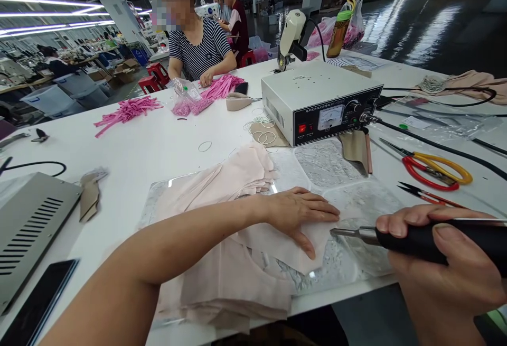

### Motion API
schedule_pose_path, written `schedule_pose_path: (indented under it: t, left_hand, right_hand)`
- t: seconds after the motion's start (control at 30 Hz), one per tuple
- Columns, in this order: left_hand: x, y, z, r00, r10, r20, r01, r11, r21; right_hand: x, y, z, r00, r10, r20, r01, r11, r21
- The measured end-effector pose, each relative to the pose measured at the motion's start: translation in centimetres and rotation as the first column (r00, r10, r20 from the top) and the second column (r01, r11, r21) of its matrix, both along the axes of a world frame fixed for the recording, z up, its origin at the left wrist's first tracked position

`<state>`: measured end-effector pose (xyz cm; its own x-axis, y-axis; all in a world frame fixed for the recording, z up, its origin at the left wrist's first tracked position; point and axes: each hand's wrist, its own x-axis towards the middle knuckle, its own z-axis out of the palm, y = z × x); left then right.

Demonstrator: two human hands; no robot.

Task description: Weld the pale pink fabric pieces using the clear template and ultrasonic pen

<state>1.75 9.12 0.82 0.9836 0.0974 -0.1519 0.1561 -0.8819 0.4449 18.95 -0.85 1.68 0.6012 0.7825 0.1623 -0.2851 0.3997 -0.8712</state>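
My left hand (303, 214) lies flat with its fingers stretched out, pressing a pale pink fabric piece (277, 243) onto a clear, scuffed mat (340, 198). Wrapped in my right hand (447, 261) is a black-handled ultrasonic cutter (423, 240). Its narrow metal tip points left and sits at the fabric's right edge, close to my left fingertips; whether it touches cannot be made out. One stack of pale pink fabric pieces (233, 174) fans out beyond my left forearm. Another fabric stack (229, 288) lies on the near side, partly under the arm.
A grey control box (320, 97) with a lit red switch stands behind the mat, its black cable (439, 148) running right. Red-and-yellow-handled scissors (439, 169) and thread snips (428, 195) lie at right. A phone (37, 304) and vented box (37, 235) stand left. Across the table sits a person (200, 45) by pink strips (222, 87).
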Motion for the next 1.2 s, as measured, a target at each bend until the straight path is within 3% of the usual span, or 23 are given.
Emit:
schedule_pose_path:
  t: [0.13,0.5,0.87,1.2]
  left_hand:
    - [0.0,-0.1,0.2,0.999,0.020,-0.025,-0.021,0.999,-0.042]
    - [0.0,0.0,-0.2,1.000,0.013,-0.010,-0.013,0.999,-0.038]
    - [0.5,-0.8,0.6,0.996,0.034,-0.078,-0.029,0.998,0.063]
    - [0.6,-1.5,0.8,0.992,0.068,-0.109,-0.059,0.995,0.082]
  right_hand:
    - [-0.3,-0.1,-0.1,0.999,-0.030,0.018,0.031,0.999,-0.014]
    - [-0.1,0.1,-0.2,0.997,0.037,0.061,-0.039,0.999,0.019]
    - [-0.8,-0.6,0.9,0.998,0.040,0.054,-0.039,0.999,-0.018]
    - [-0.5,-1.1,0.3,0.989,0.108,0.099,-0.110,0.994,0.016]
